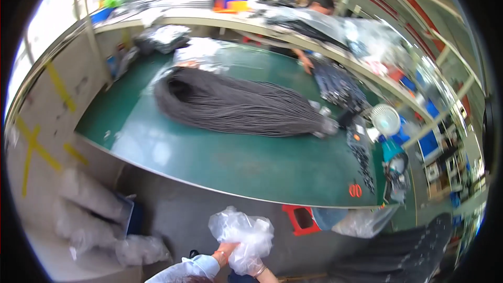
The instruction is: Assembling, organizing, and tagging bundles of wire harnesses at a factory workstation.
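A crumpled clear plastic bag point(242, 236) is bunched up in front of my body, off the near edge of the table. My left hand point(227, 250) grips its left side, fingers partly covered by the plastic. At the bag's lower right, my right hand point(255, 267) is closed on the plastic and shows blurred through it. Beyond the hands, a long thick bundle of dark grey cords point(241, 102) lies across the green table point(209, 162), looped at the left and gathered at the right end.
Orange-handled scissors point(355, 191) lie near the table's right corner, by dark strung pieces point(361, 160). A red stool point(301, 220) stands under the near edge. Filled plastic bags point(94, 215) sit on the floor at left. Across the table, a co-worker's hand point(305, 63) reaches toward dark bundles point(338, 84).
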`<move>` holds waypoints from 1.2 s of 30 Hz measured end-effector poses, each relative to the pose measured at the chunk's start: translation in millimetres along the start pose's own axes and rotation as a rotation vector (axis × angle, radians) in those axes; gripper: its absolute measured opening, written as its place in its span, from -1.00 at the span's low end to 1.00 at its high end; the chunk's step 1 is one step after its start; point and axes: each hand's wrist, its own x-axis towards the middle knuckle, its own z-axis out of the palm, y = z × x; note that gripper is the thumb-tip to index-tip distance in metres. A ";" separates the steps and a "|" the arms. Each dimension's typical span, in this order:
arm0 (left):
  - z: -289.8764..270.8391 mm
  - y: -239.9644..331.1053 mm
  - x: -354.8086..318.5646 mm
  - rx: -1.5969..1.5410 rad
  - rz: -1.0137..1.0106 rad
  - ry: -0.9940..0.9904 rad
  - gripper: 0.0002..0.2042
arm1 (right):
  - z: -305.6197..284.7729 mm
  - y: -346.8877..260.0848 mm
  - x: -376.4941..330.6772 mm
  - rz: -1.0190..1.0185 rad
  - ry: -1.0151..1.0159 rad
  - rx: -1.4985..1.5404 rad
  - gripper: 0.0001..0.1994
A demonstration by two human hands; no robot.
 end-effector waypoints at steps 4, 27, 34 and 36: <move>-121.3 -28.0 12.7 0.972 0.666 0.622 -0.64 | -75.5 -29.1 46.5 0.058 0.048 1.034 -0.63; -234.1 0.8 -189.0 -0.100 0.644 0.581 -0.55 | -165.5 -125.3 257.8 0.402 -0.822 2.197 -0.57; -470.8 -124.5 -301.2 -1.053 0.523 1.531 -0.74 | -186.1 -141.5 340.3 0.468 -0.643 2.219 -0.52; -568.1 -268.4 -376.5 -0.797 -0.121 2.106 -0.45 | -174.9 -199.3 334.3 0.418 -0.729 2.177 -0.52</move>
